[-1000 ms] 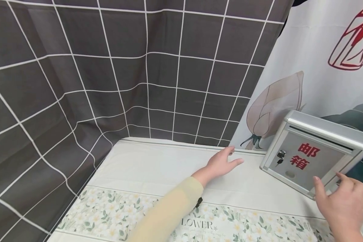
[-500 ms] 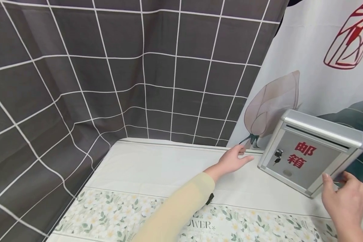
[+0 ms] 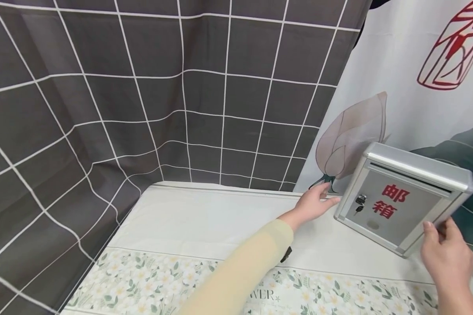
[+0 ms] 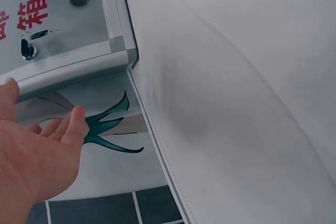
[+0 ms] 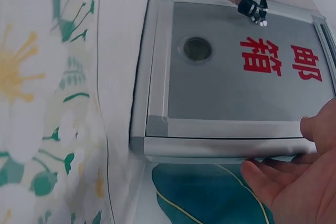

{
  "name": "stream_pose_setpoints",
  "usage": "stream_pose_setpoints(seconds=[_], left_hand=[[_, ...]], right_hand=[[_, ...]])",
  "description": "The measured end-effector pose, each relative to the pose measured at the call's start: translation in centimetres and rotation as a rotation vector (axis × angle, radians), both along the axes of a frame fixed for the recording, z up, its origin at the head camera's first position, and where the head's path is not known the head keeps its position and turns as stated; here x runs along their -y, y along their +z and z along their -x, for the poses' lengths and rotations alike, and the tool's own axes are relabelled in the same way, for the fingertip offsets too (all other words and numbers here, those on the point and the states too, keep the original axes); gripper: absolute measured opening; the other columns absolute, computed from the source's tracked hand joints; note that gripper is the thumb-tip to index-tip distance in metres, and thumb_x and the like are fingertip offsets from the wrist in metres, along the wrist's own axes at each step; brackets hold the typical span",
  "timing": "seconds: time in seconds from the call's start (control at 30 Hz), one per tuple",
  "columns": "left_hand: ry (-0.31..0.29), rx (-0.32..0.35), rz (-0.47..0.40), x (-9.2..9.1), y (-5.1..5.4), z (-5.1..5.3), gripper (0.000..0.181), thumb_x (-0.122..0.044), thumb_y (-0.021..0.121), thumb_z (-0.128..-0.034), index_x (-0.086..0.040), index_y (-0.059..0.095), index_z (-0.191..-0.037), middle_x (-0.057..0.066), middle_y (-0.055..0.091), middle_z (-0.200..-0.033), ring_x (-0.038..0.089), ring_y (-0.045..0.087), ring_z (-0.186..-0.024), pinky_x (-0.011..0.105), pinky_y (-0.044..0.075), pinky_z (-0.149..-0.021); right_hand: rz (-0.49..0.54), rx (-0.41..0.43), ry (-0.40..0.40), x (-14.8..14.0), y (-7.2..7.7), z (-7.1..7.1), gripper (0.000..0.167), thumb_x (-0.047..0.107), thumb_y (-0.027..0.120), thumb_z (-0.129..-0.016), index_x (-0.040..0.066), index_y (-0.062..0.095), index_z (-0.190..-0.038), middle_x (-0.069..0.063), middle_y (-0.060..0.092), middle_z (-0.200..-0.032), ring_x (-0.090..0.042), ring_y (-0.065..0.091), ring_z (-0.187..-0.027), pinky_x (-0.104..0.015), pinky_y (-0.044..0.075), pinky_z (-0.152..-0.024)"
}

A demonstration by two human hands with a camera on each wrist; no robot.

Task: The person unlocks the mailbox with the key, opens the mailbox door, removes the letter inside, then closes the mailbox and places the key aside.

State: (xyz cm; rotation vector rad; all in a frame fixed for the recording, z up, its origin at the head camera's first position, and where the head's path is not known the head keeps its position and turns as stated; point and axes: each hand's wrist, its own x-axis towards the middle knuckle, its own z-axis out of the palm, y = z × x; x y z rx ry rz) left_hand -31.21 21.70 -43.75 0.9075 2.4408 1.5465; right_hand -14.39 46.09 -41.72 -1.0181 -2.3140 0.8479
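Head view, boxy metallic mailbox [image 3: 406, 210] gripped by right fingers [image 3: 452, 230], left fingers [image 3: 319, 190] extended, smooth cloth [image 3: 205, 216] beneath

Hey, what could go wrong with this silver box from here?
The left hand, on the same side as the lock, might catch the key hanging there. With the right hand at the opposite side, uneven pushing could swivel the silver box, perhaps rucking the table cover under it.
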Motion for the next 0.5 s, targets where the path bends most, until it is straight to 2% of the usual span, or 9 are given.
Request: stream_pose_setpoints(seconds=[0.1,0.27,0.4,0.5], left_hand=[[0.01,0.03,-0.002,-0.5,-0.2,0.0,0.072,-0.046,0.067,-0.1122,-0.015,0.043,-0.172,-0.005,0.047,-0.173,0.009,0.057,-0.148,0.022,0.048,-0.119],[0.004,0.071,0.0,-1.2,-0.5,0.1,0.072,-0.044,0.065,-0.1138,-0.012,0.04,-0.173,-0.003,0.05,-0.172,0.011,0.055,-0.15,0.023,0.049,-0.12],[0.006,0.037,0.061,-2.0,-0.4,0.3,0.069,-0.041,0.062,-0.1156,-0.009,0.04,-0.173,0.001,0.052,-0.171,0.012,0.055,-0.15,0.022,0.048,-0.12],[0.005,-0.014,0.117,-2.7,-0.3,0.4,0.066,-0.039,0.06,-0.1165,-0.007,0.041,-0.171,0.003,0.053,-0.17,0.012,0.054,-0.152,0.021,0.045,-0.122]], right_hand=[[0.017,-0.01,-0.006,0.0,0.0,0.0,0.062,0.041,0.021,-0.124,0.012,0.013,-0.178,-0.028,0.03,-0.177,-0.051,0.031,-0.162,-0.067,0.023,-0.135],[0.01,-0.019,-0.011,-0.2,0.0,0.0,0.061,0.04,0.021,-0.124,0.012,0.015,-0.178,-0.025,0.029,-0.177,-0.049,0.028,-0.164,-0.065,0.019,-0.136],[-0.002,-0.037,-0.024,-0.2,-0.1,0.3,0.061,0.041,0.021,-0.124,0.011,0.02,-0.177,-0.025,0.033,-0.175,-0.049,0.032,-0.162,-0.065,0.023,-0.135],[0.011,-0.055,-0.04,-0.2,-0.1,0.6,0.061,0.042,0.02,-0.124,0.011,0.02,-0.177,-0.024,0.034,-0.175,-0.049,0.036,-0.16,-0.068,0.032,-0.129]])
